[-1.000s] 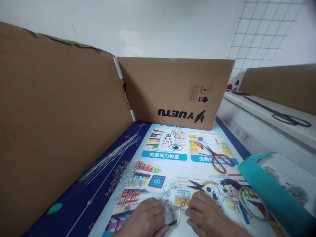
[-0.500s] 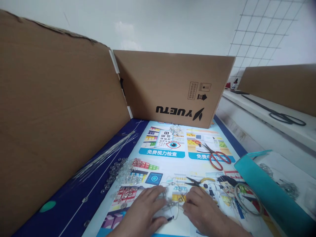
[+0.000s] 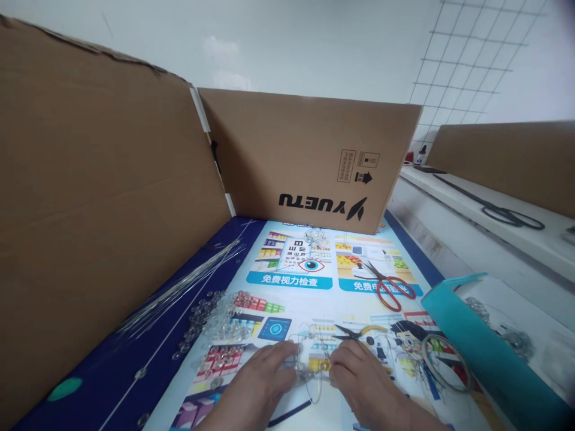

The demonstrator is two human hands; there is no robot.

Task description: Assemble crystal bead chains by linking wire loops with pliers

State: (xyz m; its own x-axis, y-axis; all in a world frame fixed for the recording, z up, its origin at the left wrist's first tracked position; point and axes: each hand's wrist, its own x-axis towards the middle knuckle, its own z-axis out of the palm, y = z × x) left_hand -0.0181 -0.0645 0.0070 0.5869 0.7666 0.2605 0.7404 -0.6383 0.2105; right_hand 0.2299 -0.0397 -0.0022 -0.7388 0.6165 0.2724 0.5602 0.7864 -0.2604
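My left hand point(image 3: 263, 383) is closed, thumb and fingers pinched at the left side of a wire piece strung with clear beads point(image 3: 309, 376). My right hand point(image 3: 366, 380) is closed on the same beaded wire from the right, its fingers curled. A thin wire loop hangs toward me between the hands, and more loops stand up behind them. The exact spots I pinch are hidden by my fingers. Just beyond my right hand lie pliers point(image 3: 359, 333) with dark jaws and a yellow handle. Loose clear beads point(image 3: 224, 323) are spread out to the left.
Straight wires point(image 3: 184, 287) lie along the left cardboard wall point(image 3: 112, 179). Red-handled scissors point(image 3: 390, 288) rest farther back. At right are a wire coil point(image 3: 447, 362) and a teal-edged box point(image 3: 489, 353) holding beaded wire pieces. A cardboard panel point(image 3: 309, 155) stands behind the printed sheet.
My left thumb has moved in from a spread position to press against the fingers at the beaded wire. The view has shifted slightly; my right hand stays at the wire.
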